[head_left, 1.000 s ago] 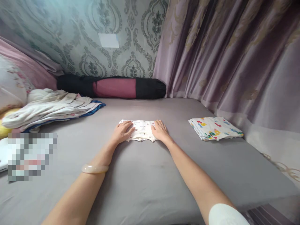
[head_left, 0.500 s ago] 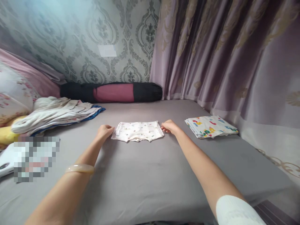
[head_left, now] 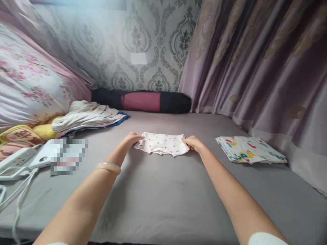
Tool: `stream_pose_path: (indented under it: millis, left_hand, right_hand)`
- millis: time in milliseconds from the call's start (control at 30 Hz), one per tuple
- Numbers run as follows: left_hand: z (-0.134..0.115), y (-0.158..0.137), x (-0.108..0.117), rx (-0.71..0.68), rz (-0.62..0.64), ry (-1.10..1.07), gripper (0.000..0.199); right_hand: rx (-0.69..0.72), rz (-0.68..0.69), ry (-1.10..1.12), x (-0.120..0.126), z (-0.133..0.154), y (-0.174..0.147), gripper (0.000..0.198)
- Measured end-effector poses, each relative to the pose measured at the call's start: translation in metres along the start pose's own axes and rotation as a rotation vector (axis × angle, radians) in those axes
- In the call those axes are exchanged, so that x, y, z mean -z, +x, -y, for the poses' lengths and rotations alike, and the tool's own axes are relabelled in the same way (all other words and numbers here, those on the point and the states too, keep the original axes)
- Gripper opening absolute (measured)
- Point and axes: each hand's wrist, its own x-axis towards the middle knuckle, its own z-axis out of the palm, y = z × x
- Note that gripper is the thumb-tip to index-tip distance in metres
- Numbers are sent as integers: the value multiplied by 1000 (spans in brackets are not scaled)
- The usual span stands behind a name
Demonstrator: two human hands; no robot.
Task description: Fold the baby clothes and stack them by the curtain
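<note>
A small folded white garment (head_left: 163,143) with tiny scattered prints is stretched between my hands above the grey bed sheet. My left hand (head_left: 134,137) pinches its left end, thumb on top. At the right end, my right hand (head_left: 193,142) is closed on the cloth, its lower fingers partly hidden. The garment's near edge is uneven, dipping in the middle. To the right of my right hand lies a folded white cloth (head_left: 251,149) with colourful prints.
At the left are a heap of clothes (head_left: 87,117), a floral pillow (head_left: 33,81), a power strip (head_left: 19,158) with white cables and a white device (head_left: 46,158). A black and maroon bolster (head_left: 140,101) lies along the wall. Purple curtains (head_left: 230,68) hang at the right.
My hands have closed on the two ends of the garment, which now looks slightly lifted and bent. The view has turned left, bringing the power strip and more of the pillow into sight.
</note>
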Motion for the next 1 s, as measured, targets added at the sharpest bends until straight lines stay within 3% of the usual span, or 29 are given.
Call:
stream_pose_path:
  millis: [200, 600, 800, 1000]
  left_hand:
    - [-5, -4, 2, -51, 40, -27, 30]
    - [-34, -18, 12, -122, 69, 200, 21]
    - [-53, -24, 16, -160, 107, 47, 28]
    - [-80, -39, -3, -177, 109, -93, 24]
  right_hand:
    - [59, -15, -26, -1, 1, -4, 33]
    - [126, -74, -137, 6, -1, 3, 12]
    - [116, -108, -90, 16, -5, -1, 12]
    - [80, -127, -10, 43, -10, -7, 10]
